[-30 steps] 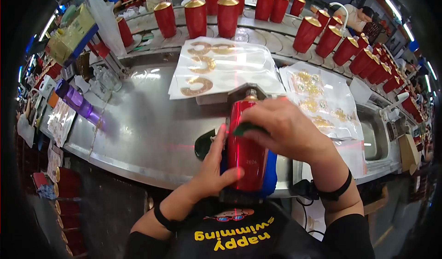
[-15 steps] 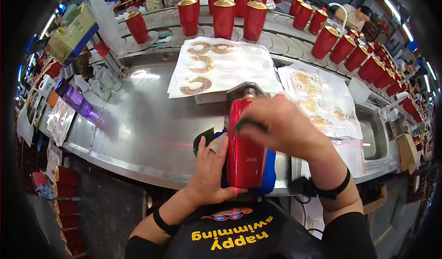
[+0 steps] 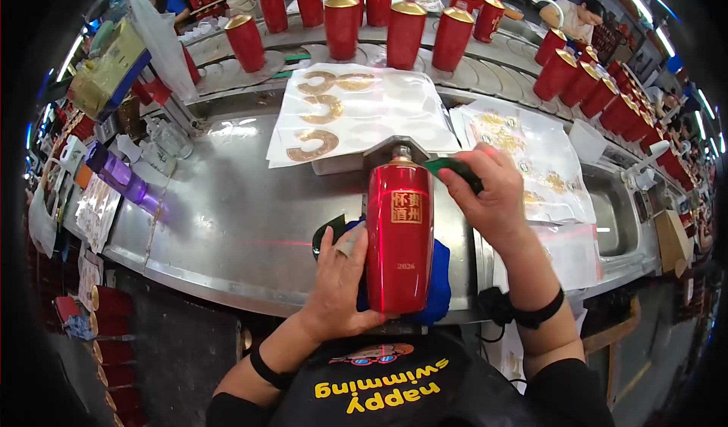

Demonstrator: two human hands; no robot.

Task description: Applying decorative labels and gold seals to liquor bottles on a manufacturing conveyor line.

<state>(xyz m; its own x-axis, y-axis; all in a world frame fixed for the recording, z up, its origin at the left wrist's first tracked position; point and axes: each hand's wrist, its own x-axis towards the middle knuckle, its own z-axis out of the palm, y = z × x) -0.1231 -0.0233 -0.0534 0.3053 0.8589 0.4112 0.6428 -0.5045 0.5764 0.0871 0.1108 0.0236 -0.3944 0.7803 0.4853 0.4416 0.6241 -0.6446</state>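
A red bottle (image 3: pixel 398 275) with a gold shoulder and clear neck leans back in front of me on a blue cloth (image 3: pixel 438 284). On its upper front is a gold square with characters. My left hand (image 3: pixel 337 279) clasps the bottle's lower left side, thumb at the base. Just right of the bottle's shoulder, my right hand (image 3: pixel 489 192) pinches a dark green flat scraper (image 3: pixel 453 172). Its tip is close to the bottle; whether they touch I cannot tell. A thin red light line runs down the bottle. Another dark green curved piece (image 3: pixel 327 235) shows behind my left fingers.
Sheets with gold horseshoe-shaped decals (image 3: pixel 284 135) lie beyond the bottle, more gold-printed sheets (image 3: pixel 542 158) to the right. Red bottles (image 3: pixel 341 32) line the conveyor (image 3: pixel 296 61). A sink (image 3: pixel 618 222) is at right, a purple drinking bottle (image 3: pixel 121 173) at left. Another person (image 3: pixel 578 21) sits across.
My right hand has moved off the bottle's front to its right with the scraper, uncovering the gold square. My left hand keeps its hold. Red bottles on the conveyor have shifted right.
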